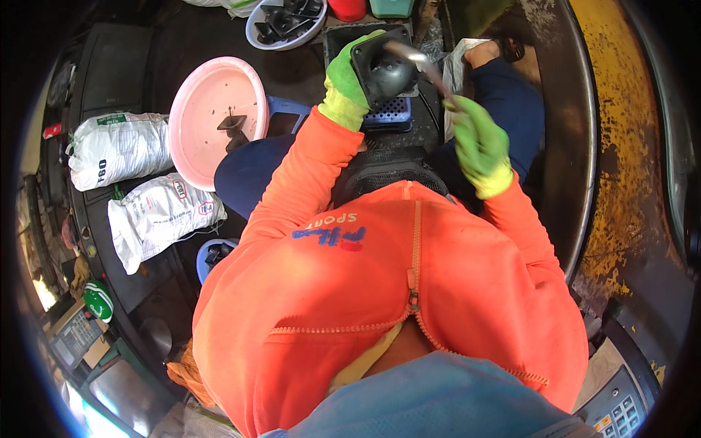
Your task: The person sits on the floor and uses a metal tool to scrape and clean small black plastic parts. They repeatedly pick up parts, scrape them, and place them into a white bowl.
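My left hand [345, 82], in a green glove, grips a black moulded plastic part [385, 67] held up in front of me. My right hand [476, 144], also in a green glove, holds a thin metal blade tool [425, 64] whose tip lies against the top edge of the black part. Both orange sleeves reach forward from my chest. My knees in dark blue trousers show beneath the hands.
A pink basin [212, 109] with one small black piece stands at the left. A white bowl [281, 25] of black parts sits at the top. Two white sacks [128, 146] lie at far left. A rusty yellow curved machine wall [621, 146] rises on the right.
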Action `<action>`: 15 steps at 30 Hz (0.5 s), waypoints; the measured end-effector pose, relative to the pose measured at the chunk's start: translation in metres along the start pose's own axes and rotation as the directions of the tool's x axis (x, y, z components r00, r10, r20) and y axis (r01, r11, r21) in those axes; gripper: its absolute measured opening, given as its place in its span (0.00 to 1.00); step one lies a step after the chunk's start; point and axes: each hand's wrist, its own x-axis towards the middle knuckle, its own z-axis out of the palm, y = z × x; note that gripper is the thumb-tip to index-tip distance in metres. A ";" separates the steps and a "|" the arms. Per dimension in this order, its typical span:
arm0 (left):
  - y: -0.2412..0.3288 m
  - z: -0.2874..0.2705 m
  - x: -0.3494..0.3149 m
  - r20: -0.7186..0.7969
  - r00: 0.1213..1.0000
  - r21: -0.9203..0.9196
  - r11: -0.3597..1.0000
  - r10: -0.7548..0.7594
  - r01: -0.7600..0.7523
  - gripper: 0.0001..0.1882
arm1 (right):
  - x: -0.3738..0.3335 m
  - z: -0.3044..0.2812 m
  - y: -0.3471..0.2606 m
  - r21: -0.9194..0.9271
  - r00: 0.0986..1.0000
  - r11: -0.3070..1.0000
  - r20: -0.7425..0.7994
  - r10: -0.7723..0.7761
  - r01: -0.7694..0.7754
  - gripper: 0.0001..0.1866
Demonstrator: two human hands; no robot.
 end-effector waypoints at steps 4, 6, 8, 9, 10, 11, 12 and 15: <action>-0.004 0.006 -0.002 0.074 0.990 0.072 0.990 0.118 -0.124 0.15 | 0.007 0.007 0.007 -0.255 0.986 0.967 0.160 0.057 -0.014 0.08; -0.012 0.010 0.000 -0.008 0.991 -0.080 0.987 0.136 -0.137 0.14 | 0.004 0.008 0.008 -0.119 0.997 0.992 0.063 -0.038 0.045 0.08; -0.022 0.013 0.002 -0.055 0.996 -0.243 0.966 0.075 -0.086 0.11 | 0.002 0.008 0.008 -0.138 0.993 0.987 0.077 0.094 -0.083 0.09; -0.027 0.018 0.002 -0.030 0.999 -0.391 0.920 0.026 -0.035 0.11 | 0.003 0.008 0.007 -0.159 0.985 0.981 0.114 0.126 -0.107 0.09; -0.031 0.023 0.001 0.003 1.000 -0.374 0.927 -0.012 0.012 0.10 | 0.002 0.007 0.005 -0.145 0.987 0.987 0.134 0.087 -0.067 0.10; -0.035 0.028 0.000 0.010 0.995 -0.464 0.881 -0.097 0.091 0.11 | 0.004 0.005 0.002 -0.189 0.976 0.973 0.147 0.159 -0.130 0.11; -0.038 0.032 -0.001 -0.041 0.995 -0.479 0.876 -0.086 0.055 0.12 | 0.007 0.003 -0.002 -0.197 0.976 0.971 0.143 0.163 -0.133 0.11; -0.048 0.031 -0.003 -0.118 0.987 -0.151 0.980 0.110 -0.127 0.20 | 0.011 -0.006 -0.016 -0.093 0.986 0.985 0.077 0.150 -0.143 0.12</action>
